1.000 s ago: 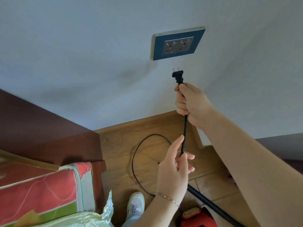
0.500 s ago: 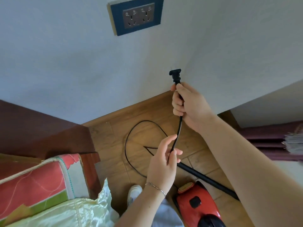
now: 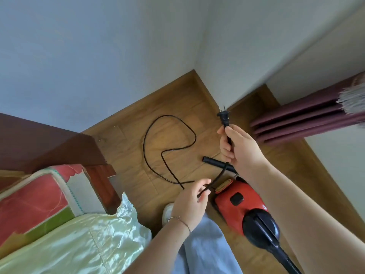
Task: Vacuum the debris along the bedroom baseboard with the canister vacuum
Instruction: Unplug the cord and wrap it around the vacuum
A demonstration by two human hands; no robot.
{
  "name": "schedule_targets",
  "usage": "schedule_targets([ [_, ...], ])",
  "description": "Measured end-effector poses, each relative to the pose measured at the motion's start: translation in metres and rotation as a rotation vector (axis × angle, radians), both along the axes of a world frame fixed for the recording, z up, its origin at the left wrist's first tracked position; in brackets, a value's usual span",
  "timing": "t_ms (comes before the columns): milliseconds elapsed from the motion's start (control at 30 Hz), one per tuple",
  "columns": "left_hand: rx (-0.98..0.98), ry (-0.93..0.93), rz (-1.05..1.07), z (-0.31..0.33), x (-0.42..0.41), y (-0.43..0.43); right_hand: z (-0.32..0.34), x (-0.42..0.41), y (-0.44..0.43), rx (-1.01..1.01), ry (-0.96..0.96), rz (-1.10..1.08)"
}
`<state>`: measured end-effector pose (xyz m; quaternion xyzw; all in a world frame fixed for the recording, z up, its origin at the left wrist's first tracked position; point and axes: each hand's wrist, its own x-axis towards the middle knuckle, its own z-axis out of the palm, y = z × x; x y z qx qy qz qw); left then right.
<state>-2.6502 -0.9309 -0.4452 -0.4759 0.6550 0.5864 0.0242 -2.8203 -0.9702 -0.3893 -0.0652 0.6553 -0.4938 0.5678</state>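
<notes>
Head view looks down on a right hand [image 3: 243, 153] with its fingers curled round the black cord [image 3: 158, 147] just under the plug [image 3: 283, 117], prongs up and bare. The left hand [image 3: 189, 202] pinches the same cord lower down between thumb and fingertips. The red vacuum [image 3: 239, 204] sits on the wood floor [image 3: 183, 119] right beside the person's leg, its black tube [image 3: 214, 162] lying flat ahead of it, near the baseboard [image 3: 142, 104] that meets the corner. Any debris there is too small to make out. The slack on the floor is the likely trouble, since it lies in a loop that crosses itself. A quick pull could tighten it into a kink, or hook it on the tube end. The shoe [image 3: 167, 212] is close to that loop, so a step forward may catch it. Gripping the cable instead of the plug body strains the joint, and fingers could slide up toward the prongs. No socket shows, so the cord may run short.
</notes>
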Motion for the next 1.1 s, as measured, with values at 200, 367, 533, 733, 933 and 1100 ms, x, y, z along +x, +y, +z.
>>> schedule_targets([
  [200,0.037,-0.078,-0.109,-0.034,-0.002,0.024,-0.035,0.003,0.037,0.059,0.055,0.002],
  [367,0.042,-0.091,-0.053,-0.073,-0.015,0.027,-0.072,0.004,0.030,0.053,0.196,0.126],
  [533,0.032,-0.098,0.154,-0.128,-0.018,0.010,-0.106,0.015,-0.004,0.041,0.320,0.272],
  [733,-0.077,-0.223,0.184,-0.160,-0.003,-0.018,-0.147,0.025,-0.023,0.063,0.335,0.273],
  [933,-0.195,-0.369,0.139,-0.207,0.013,-0.050,-0.207,0.034,-0.049,0.079,0.404,0.379],
  [1100,-0.210,-0.485,0.209,-0.277,0.035,-0.083,-0.282,0.051,-0.096,0.161,0.333,0.413],
])
